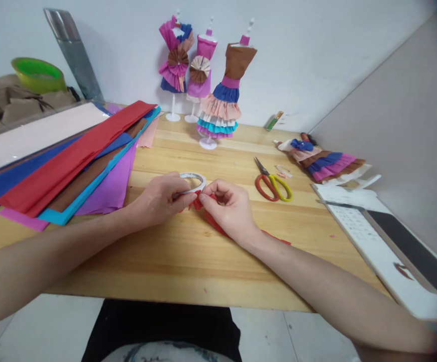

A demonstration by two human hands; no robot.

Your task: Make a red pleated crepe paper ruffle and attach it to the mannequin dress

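Observation:
Over the middle of the wooden table (158, 266), my left hand (158, 198) is closed around the near left side of a roll of white tape (202, 182). My right hand (228, 206) pinches a gathered strip of red crepe paper (218, 227) close against that roll. The bunched end of the paper sits between both sets of fingertips. Its long tail runs under my right hand and out to the right along the tabletop. My fingers hide part of where the tape and paper meet.
Folded crepe paper sheets (83, 156) lie at the left. Several small mannequins in paper dresses, one a brown-topped dress (237, 65), stand at the back. Scissors (273, 183) rest to the right. Beyond them are a fallen dressed mannequin (327, 161) and a white board (357, 231).

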